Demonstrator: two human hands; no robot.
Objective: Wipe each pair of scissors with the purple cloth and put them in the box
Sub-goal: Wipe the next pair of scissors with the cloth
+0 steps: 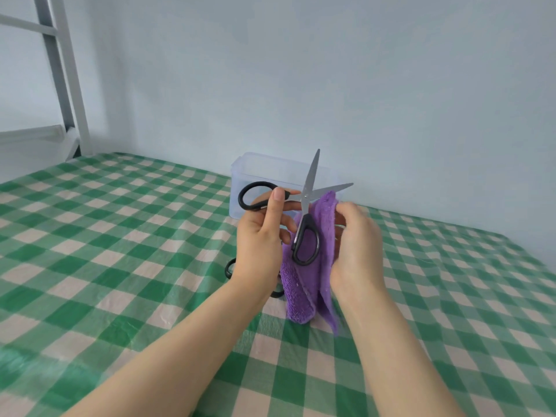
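The left hand (261, 236) grips the scissors (306, 196) by one handle: the thumb is laid upright on the shank just short of the pivot and the fingers are curled behind it. The right hand (356, 242) is closed on the cloth (304, 296), fingers bunched into its upper fold. The cloth's top lies just under the lower blade and its tail hangs down to the table (120, 236).

The scissors are held in the air above the middle of the table and are wide open, so they have no single long axis. One blade points up and a little right. The other points right, nearly level. One black loop sticks out to the left of the thumb, and the other hangs down in front of the cloth.

I judge the scissors to be light and stiff. The blades look smooth and sharp along the inner edges and at the tips, so they are best held by the plastic handles and wiped from the back of each blade toward its tip. The cloth is soft and limp and will fold round a blade easily.

A second pair (230, 267) lies on the table, mostly hidden behind the left wrist. The clear box (270, 173) stands at the far edge, against the wall.
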